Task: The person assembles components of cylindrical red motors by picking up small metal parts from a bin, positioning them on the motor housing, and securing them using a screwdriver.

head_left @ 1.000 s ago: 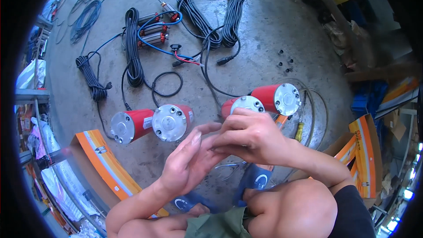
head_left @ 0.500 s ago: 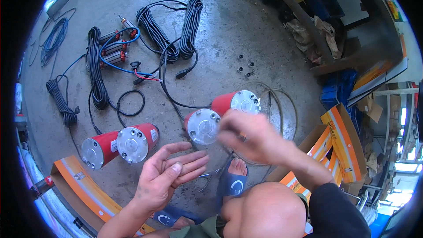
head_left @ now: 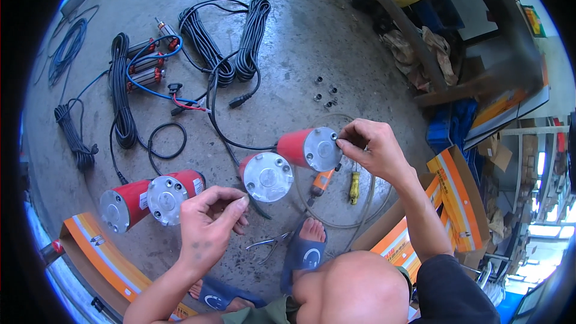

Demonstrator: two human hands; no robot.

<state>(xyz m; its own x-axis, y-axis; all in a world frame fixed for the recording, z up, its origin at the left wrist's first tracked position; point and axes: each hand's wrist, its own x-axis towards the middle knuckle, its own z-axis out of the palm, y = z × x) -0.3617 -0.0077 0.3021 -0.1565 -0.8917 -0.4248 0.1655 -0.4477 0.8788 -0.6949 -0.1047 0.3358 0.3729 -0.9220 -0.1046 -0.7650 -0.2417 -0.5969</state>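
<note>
Four red cylindrical motors with silver end caps lie on the floor in two pairs. On the farther motor of the right pair (head_left: 294,146), my right hand (head_left: 378,151) pinches at the cap's right edge, beside a hole; whatever sits between the fingertips is too small to make out. Its neighbour, a second red motor (head_left: 268,178), faces up toward me. My left hand (head_left: 207,225) hovers just left of it, thumb pressed to curled fingers, their contents hidden. In the left pair are a red motor (head_left: 168,198) and another red motor (head_left: 122,209).
Coiled black cables (head_left: 207,48) and several armatures (head_left: 146,63) lie farther off. Small metal rings (head_left: 329,90) are scattered beyond the right motors. Nearer are an orange tool (head_left: 323,181), a yellow screwdriver (head_left: 354,188) and pliers (head_left: 268,245). Orange cartons (head_left: 459,198) stand at both sides.
My right hand has moved right and up, to the farther motor's cap, uncovering the orange tool and screwdriver. My left hand's fingers, stretched out before, have curled closed. The view has shifted slightly.
</note>
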